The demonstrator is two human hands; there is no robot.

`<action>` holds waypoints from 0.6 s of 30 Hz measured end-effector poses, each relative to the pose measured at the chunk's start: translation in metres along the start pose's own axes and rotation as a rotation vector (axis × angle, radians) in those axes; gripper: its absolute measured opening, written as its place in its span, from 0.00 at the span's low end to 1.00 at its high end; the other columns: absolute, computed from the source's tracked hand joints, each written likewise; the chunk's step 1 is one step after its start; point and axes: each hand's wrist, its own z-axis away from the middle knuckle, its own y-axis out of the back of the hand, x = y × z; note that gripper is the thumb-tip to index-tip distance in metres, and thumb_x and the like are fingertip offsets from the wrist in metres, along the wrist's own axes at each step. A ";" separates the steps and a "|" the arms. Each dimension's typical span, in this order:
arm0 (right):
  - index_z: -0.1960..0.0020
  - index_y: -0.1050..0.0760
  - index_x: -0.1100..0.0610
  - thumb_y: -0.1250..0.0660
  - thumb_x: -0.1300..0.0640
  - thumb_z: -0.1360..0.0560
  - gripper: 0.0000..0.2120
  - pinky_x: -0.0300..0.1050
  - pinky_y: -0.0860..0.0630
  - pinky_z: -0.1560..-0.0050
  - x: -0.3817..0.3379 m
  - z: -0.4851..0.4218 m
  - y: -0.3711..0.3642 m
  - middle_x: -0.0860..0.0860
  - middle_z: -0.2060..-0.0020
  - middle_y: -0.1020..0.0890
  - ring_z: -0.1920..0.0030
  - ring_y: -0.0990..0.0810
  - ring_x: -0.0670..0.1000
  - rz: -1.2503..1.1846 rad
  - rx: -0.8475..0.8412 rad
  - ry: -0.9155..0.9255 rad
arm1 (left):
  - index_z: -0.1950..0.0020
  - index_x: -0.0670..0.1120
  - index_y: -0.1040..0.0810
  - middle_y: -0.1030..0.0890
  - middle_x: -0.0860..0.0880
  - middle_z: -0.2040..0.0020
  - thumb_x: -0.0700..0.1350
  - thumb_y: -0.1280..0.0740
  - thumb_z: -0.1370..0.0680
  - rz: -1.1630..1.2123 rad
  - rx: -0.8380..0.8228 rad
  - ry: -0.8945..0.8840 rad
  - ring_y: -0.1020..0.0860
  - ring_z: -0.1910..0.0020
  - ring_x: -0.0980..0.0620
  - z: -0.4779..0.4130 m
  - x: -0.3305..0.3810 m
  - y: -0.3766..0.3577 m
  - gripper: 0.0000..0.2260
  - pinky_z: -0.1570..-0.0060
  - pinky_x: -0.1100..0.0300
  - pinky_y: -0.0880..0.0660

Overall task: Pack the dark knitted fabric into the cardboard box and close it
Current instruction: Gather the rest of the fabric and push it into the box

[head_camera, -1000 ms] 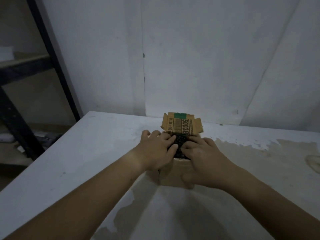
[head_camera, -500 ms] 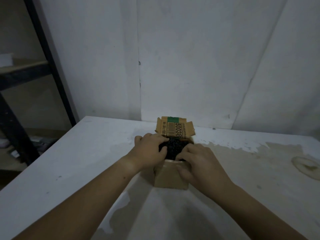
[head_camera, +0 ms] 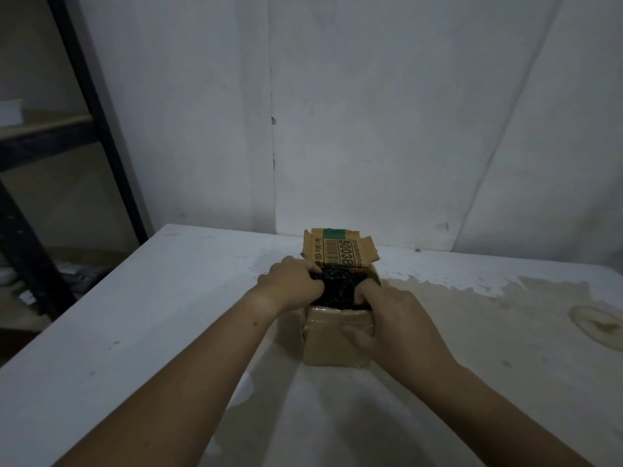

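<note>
Mid-stuffing, by the look of it. Dark knitted fabric [head_camera: 338, 289] heaped in the mouth of the cardboard box [head_camera: 333, 342], bulging above the rim, not yet seated. Left hand [head_camera: 293, 284] at the fabric's 9 o'clock edge, fingers curled into the knit. Right hand [head_camera: 397, 318] at the box's 4 o'clock: thumb pressed on the front wall, fingers hooked over the rim onto the fabric, so clamping the box itself. Rear flap [head_camera: 337, 252] standing up at 12 o'clock, printed face toward the camera; side flaps hidden under the hands. Box near the middle of the white table [head_camera: 168, 298], well apart from the brown ring stain [head_camera: 596, 318] at 3 o'clock.

Likely trouble: knit springing back once released, leaving a hump too high for the flaps. Also possible: a fold of fabric trapped between flap and rim at 9 o'clock. Hard downward pressing on a light box over a smooth top could mean a skid toward 12 o'clock, or buckling of the creased front wall under the thumb.
</note>
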 end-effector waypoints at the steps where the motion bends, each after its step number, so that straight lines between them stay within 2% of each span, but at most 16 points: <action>1: 0.52 0.27 0.50 0.23 0.50 0.35 0.17 0.38 0.41 0.66 -0.001 0.001 0.003 0.42 0.63 0.28 0.64 0.29 0.47 -0.018 0.017 -0.002 | 0.35 0.56 0.23 0.25 0.48 0.35 0.55 0.39 0.30 0.058 0.000 -0.024 0.24 0.41 0.47 -0.001 -0.002 0.000 0.24 0.41 0.50 0.25; 4: 0.49 0.23 0.50 0.23 0.53 0.32 0.14 0.41 0.33 0.59 -0.003 0.003 0.000 0.45 0.54 0.23 0.57 0.25 0.49 -0.010 -0.002 0.068 | 0.38 0.49 0.20 0.20 0.47 0.43 0.46 0.41 0.23 0.184 -0.038 -0.109 0.20 0.50 0.52 0.001 -0.008 0.003 0.17 0.49 0.57 0.22; 5: 0.48 0.21 0.50 0.24 0.53 0.31 0.14 0.40 0.30 0.56 -0.003 0.003 -0.003 0.46 0.51 0.23 0.55 0.25 0.48 -0.029 -0.021 0.061 | 0.42 0.48 0.19 0.18 0.47 0.46 0.46 0.43 0.22 0.220 -0.049 -0.126 0.20 0.51 0.51 0.003 -0.009 0.004 0.16 0.49 0.55 0.22; 7: 0.48 0.20 0.49 0.25 0.51 0.30 0.12 0.40 0.28 0.54 -0.001 0.003 -0.004 0.46 0.48 0.26 0.53 0.26 0.48 -0.060 -0.061 0.020 | 0.48 0.43 0.19 0.17 0.43 0.50 0.53 0.46 0.22 0.286 -0.065 -0.121 0.20 0.50 0.47 0.009 -0.009 0.007 0.20 0.45 0.47 0.24; 8: 0.49 0.20 0.48 0.27 0.49 0.30 0.10 0.42 0.28 0.54 0.001 0.001 -0.004 0.45 0.47 0.27 0.52 0.26 0.48 -0.061 -0.086 0.012 | 0.49 0.41 0.21 0.18 0.41 0.48 0.56 0.46 0.22 0.308 -0.076 -0.112 0.20 0.48 0.45 0.011 -0.009 0.008 0.22 0.43 0.44 0.26; 10: 0.52 0.19 0.46 0.29 0.47 0.31 0.09 0.46 0.28 0.52 0.005 -0.004 -0.003 0.45 0.46 0.29 0.49 0.27 0.50 -0.053 -0.145 0.015 | 0.46 0.44 0.22 0.20 0.42 0.43 0.55 0.45 0.22 0.319 -0.105 -0.151 0.22 0.44 0.47 0.016 -0.008 0.008 0.18 0.41 0.47 0.28; 13: 0.52 0.19 0.46 0.29 0.46 0.30 0.08 0.46 0.28 0.48 0.008 -0.010 0.003 0.44 0.46 0.28 0.47 0.28 0.47 -0.091 -0.203 0.022 | 0.31 0.56 0.29 0.30 0.55 0.33 0.53 0.42 0.21 0.355 -0.047 -0.217 0.29 0.36 0.56 0.025 -0.012 0.007 0.18 0.36 0.56 0.31; 16: 0.53 0.24 0.45 0.28 0.44 0.28 0.09 0.36 0.28 0.57 0.008 -0.011 0.008 0.40 0.52 0.24 0.52 0.26 0.41 -0.358 -0.105 -0.131 | 0.28 0.59 0.33 0.33 0.59 0.30 0.52 0.39 0.21 0.370 -0.001 -0.187 0.30 0.34 0.56 0.029 -0.025 0.003 0.20 0.38 0.57 0.31; 18: 0.50 0.25 0.45 0.29 0.44 0.27 0.09 0.35 0.29 0.58 0.009 -0.017 0.006 0.39 0.55 0.21 0.54 0.24 0.40 -0.477 -0.007 -0.259 | 0.29 0.58 0.33 0.31 0.58 0.30 0.51 0.38 0.21 0.427 -0.017 -0.170 0.27 0.38 0.57 0.032 -0.028 0.001 0.20 0.41 0.56 0.28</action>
